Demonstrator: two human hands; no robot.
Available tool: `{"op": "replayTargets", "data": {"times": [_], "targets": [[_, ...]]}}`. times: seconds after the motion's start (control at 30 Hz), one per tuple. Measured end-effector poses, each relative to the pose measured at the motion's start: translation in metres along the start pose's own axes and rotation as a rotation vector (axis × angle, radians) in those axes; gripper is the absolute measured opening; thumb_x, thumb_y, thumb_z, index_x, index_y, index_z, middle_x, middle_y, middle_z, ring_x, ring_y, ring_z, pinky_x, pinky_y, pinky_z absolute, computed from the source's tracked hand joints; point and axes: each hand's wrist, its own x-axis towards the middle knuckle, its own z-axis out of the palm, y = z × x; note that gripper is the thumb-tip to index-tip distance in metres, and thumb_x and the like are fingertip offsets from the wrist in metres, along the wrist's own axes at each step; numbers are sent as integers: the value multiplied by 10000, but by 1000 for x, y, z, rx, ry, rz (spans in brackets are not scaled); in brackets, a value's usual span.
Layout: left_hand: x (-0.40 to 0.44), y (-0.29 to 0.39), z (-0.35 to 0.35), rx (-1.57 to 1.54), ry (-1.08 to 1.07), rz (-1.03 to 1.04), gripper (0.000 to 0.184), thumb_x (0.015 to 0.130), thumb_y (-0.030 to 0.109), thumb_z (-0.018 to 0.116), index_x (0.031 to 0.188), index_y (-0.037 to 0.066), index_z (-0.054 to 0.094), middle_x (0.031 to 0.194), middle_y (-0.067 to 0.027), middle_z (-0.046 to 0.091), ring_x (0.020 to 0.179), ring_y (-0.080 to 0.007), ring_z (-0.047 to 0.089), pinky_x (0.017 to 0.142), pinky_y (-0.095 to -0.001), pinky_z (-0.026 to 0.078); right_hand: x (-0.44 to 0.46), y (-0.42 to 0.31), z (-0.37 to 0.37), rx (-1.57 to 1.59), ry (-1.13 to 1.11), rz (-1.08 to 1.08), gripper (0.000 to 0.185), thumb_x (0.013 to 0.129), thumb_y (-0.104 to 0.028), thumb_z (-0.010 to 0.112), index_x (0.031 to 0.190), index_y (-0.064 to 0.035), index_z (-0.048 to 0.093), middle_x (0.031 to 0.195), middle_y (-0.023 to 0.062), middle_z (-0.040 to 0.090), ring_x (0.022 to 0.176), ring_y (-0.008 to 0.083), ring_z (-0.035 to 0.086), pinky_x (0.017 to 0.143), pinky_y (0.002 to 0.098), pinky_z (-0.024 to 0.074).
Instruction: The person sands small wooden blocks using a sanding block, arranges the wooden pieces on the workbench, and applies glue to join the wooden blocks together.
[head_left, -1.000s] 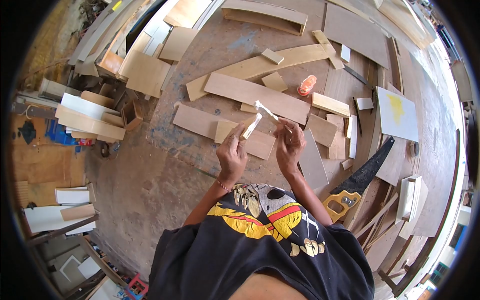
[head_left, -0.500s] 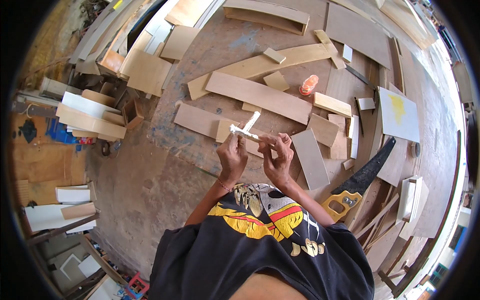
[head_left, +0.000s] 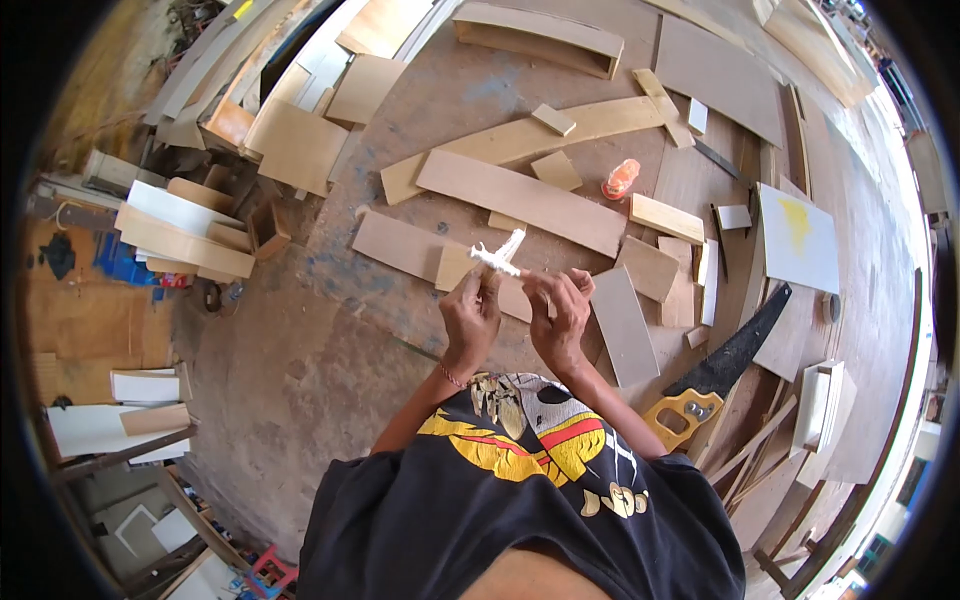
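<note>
Between the fingers of my left hand (head_left: 471,318) is a small wood piece (head_left: 512,243) with a white-coated edge. My right hand (head_left: 562,312) pinches a thin stick (head_left: 494,262) whose far end is covered in white paste. The stick lies across the white edge of the piece, just above my left fingertips. Beneath and beyond both hands, a flat board (head_left: 398,246) and a longer board (head_left: 520,200) lie on the work surface. An orange-and-white container (head_left: 621,179) stands farther off.
A handsaw (head_left: 722,362) with a yellow handle lies at the right. A hollow wooden box (head_left: 540,38) is at the far side. Panel offcuts (head_left: 300,147) are piled at the left, and a yellow-stained white board (head_left: 797,240) lies at the right.
My right hand has moved left and brought the pasted stick onto the white edge of the small piece. The two were apart a second ago. The view has shifted slightly.
</note>
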Motion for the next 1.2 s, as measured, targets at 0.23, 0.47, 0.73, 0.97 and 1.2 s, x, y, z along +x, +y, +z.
{"op": "replayTargets", "data": {"times": [0.23,0.47,0.73,0.97,1.2], "targets": [[7,1,-5,-3,55,-60,203,871,142,582,944,-46,607,666,-180,581,543,-239,573,493,-316,428,1,-3,-4,36,45,-34,199,721,14,653,882,-99,625,743,27,630,675,167,586,859,356,338],[6,-3,0,-46,83,-14,206,864,143,596,961,-38,614,671,-176,587,545,-242,577,495,-309,431,3,7,0,-96,77,56,170,741,-8,654,887,-93,632,748,26,620,678,167,572,849,354,333],[5,-9,-4,25,31,-71,221,872,138,578,1011,-30,610,703,-179,608,579,-256,604,523,-327,453,0,2,-2,-38,7,-34,218,715,-17,673,895,-134,636,746,-2,613,703,151,568,869,370,298],[7,-3,-6,27,-13,-121,228,871,103,557,1045,-38,598,815,-205,635,722,-282,651,623,-319,499,3,2,-2,55,39,106,178,757,-5,627,907,-101,630,711,20,610,675,162,562,829,347,339],[6,-6,1,14,1,133,263,812,-5,544,1069,-36,588,1039,-194,622,991,-320,608,839,-355,486,-4,31,19,402,71,430,112,896,-80,566,977,-4,573,720,2,552,649,55,487,581,189,401]]}}
